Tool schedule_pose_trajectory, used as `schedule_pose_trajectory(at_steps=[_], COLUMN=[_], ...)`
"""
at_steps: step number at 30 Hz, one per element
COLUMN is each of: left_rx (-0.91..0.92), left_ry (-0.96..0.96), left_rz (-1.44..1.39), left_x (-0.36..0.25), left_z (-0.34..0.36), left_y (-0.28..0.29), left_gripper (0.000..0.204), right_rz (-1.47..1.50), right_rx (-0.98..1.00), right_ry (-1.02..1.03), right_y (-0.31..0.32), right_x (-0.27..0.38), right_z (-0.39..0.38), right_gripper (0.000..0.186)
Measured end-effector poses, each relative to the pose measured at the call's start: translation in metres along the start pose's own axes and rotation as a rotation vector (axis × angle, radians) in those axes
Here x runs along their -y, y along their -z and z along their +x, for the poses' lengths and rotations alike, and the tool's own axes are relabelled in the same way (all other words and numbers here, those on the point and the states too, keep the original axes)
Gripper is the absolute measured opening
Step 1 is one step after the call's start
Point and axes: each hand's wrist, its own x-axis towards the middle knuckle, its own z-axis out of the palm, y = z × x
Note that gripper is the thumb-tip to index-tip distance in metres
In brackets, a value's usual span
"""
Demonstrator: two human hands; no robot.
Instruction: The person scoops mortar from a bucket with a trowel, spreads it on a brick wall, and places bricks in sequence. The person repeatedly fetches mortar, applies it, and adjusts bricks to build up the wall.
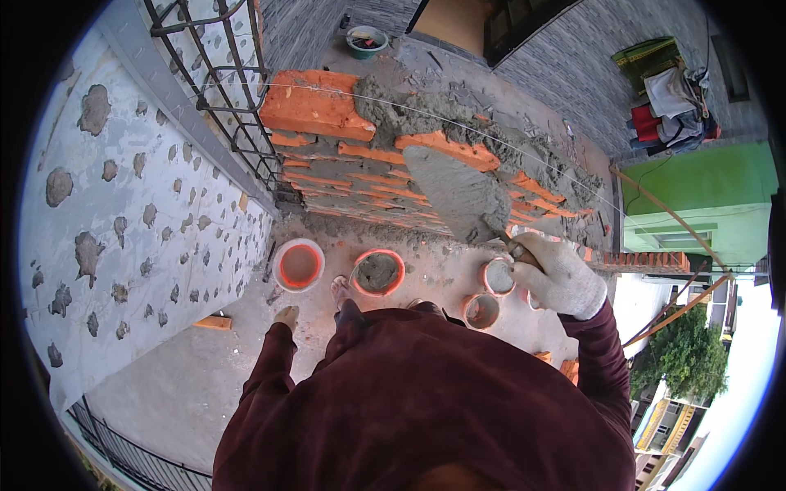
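My right hand (565,277), in a pale work glove, is wrapped round the handle of a trowel (446,184). The wide grey blade is smeared with mortar and slants up and left against the top of an orange brick wall (372,200). On the wall's top course, one whole brick (318,104) lies at the left end. Wet grey mortar (483,123) is spread along the top to its right. My left hand (286,317) hangs low at my left side, away from the wall; its fingers are too small to make out.
At the wall's foot stand an orange-rimmed bucket of mortar (377,272), a pale-rimmed bucket (299,265) and smaller buckets (481,311). A taut string (442,114) crosses above the wall. A rebar cage (233,82) rises at the left, beside a patched white wall (123,213).
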Motion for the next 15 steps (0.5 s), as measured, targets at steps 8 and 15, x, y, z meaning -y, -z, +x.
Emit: schedule_pose_trajectory(at_steps=[8,15], left_rx=[0.102,-0.011], left_ry=[-0.292,-0.068], left_rz=[0.083,-0.132], left_x=[-0.059,0.016], left_z=[0.035,-0.057], left_y=[-0.041,-0.103], left_gripper=[0.047,0.059], right_rz=[0.045,0.263], right_rx=[-0.224,0.004], right_ry=[0.005,-0.216], right_y=[-0.067,-0.078], right_x=[-0.062,-0.155], right_z=[0.063,-0.005], right_gripper=[0.039,0.035])
